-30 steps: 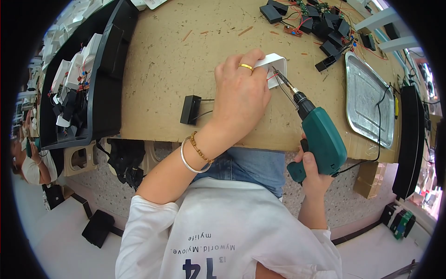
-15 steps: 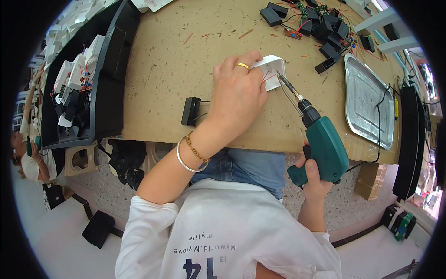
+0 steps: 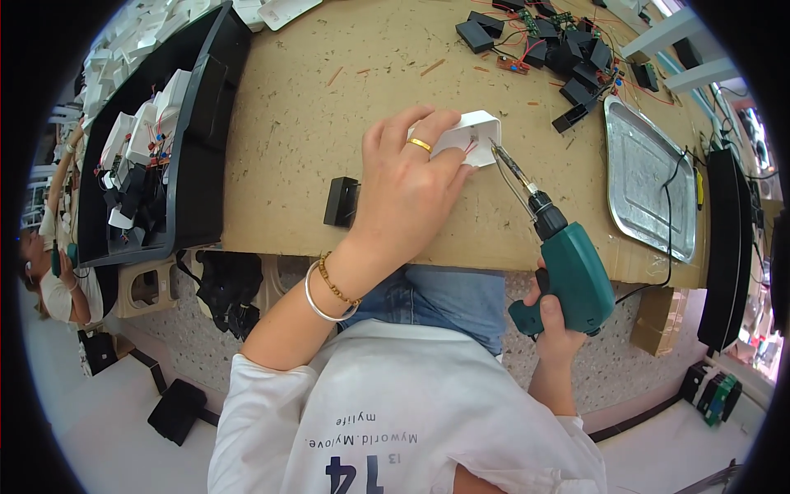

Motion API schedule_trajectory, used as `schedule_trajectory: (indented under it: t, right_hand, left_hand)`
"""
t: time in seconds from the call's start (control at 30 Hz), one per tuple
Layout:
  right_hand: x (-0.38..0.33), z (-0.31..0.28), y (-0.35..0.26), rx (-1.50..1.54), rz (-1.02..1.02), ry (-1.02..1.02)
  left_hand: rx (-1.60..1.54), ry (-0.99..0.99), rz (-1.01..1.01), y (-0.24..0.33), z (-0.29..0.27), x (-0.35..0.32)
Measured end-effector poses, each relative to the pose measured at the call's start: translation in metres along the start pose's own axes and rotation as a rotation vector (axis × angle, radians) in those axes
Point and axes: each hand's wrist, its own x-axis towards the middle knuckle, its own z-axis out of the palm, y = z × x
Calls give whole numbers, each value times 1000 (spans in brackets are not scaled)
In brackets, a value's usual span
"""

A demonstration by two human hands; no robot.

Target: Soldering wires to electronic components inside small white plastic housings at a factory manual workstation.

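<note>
From my remote post I see the left hand (image 3: 411, 177) gripping the open white housing (image 3: 487, 125), red wires (image 3: 471, 150) inside it, over the middle of the table (image 3: 296, 123), with a small black box (image 3: 337, 202) near that wrist. I have the right hand (image 3: 556, 323) wrapped around the handle of a green soldering gun (image 3: 578, 276), whose slim tip is at the housing's right edge, though I can't tell if they touch; a metal tray (image 3: 650, 183) lies farther right.
</note>
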Motion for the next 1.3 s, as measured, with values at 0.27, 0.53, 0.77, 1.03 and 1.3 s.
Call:
schedule_trajectory:
  t: [0.27, 0.53, 0.77, 1.03, 1.3]
  right_hand:
    - [1, -2, 1, -53, 19, -28]
    - [5, 2, -2, -32, 11, -12]
    - [9, 3, 4, -70, 15, -51]
    - [10, -1, 11, -150, 1, -56]
    - [11, 1, 6, -156, 6, -60]
  left_hand:
    - [2, -57, -88, 0, 3, -3]
    - [-71, 34, -76, -3, 10, -8]
    - [-54, 38, -89, -2, 12, -6]
    - [-61, 12, -99, -2, 11, -7]
    - [-31, 15, -102, -1, 8, -5]
